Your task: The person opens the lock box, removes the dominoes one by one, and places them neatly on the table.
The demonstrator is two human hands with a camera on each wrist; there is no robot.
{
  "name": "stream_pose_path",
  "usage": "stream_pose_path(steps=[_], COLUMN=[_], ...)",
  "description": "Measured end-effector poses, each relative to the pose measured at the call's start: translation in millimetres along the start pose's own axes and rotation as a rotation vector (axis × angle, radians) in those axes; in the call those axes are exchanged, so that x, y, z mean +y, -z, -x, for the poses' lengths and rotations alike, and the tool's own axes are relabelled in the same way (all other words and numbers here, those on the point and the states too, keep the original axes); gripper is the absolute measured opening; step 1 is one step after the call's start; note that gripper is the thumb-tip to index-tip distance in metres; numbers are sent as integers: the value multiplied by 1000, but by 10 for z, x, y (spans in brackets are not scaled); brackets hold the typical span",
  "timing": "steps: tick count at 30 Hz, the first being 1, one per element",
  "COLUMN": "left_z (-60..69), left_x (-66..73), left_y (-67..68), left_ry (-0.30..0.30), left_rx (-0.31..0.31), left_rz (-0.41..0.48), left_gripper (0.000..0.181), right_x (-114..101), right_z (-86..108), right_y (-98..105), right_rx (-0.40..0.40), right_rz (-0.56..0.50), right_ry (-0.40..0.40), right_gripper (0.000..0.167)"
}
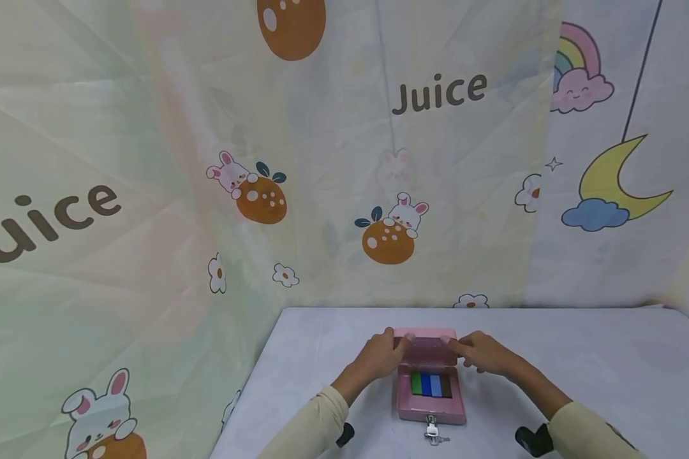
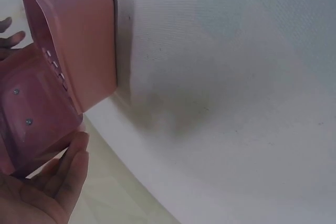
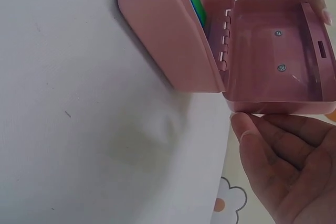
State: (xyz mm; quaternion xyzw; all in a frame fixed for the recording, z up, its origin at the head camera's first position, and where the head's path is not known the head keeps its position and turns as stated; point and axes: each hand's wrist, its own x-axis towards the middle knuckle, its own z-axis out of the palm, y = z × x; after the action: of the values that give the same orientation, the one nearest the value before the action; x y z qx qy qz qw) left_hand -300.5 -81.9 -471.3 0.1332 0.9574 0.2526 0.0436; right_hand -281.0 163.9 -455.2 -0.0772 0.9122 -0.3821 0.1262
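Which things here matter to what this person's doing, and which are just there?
Probably in the job:
- pink box, lid raised
- left hand and right hand, at the lid
- coloured bars inside
- metal lock at the front

Just there:
- white table
- printed cloth behind

The box [image 1: 427,407] is plain pink, the strips [image 1: 431,385] green, two blues and brown, the tabletop [image 1: 327,344] white.

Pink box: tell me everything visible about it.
The pink box looks like glossy painted metal with rounded corners, hinge loops, and a lid bearing two screws and a slot. It rests on the white table, lid raised, coloured strips inside, a silvery lock with keys at its front. The left hand and right hand hold the lid's sides.
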Motion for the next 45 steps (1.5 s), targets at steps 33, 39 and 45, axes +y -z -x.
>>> stream_pose_path(steps=[33,39,45], left_z=[260,305,368], left_x=[-251,-300,-317], left_y=[-179,-203,-201], left_ry=[-5,-3,-15], left_rx=[-77,-120,-136], left_rz=[109,118,90], left_gripper=[85,87,88], right_x=[288,262,219], right_z=[130,204,266], right_y=[-131,-142,-189], right_rx=[63,116,108], right_rz=[75,98,93], right_ry=[84,65,32], right_gripper=[54,40,33])
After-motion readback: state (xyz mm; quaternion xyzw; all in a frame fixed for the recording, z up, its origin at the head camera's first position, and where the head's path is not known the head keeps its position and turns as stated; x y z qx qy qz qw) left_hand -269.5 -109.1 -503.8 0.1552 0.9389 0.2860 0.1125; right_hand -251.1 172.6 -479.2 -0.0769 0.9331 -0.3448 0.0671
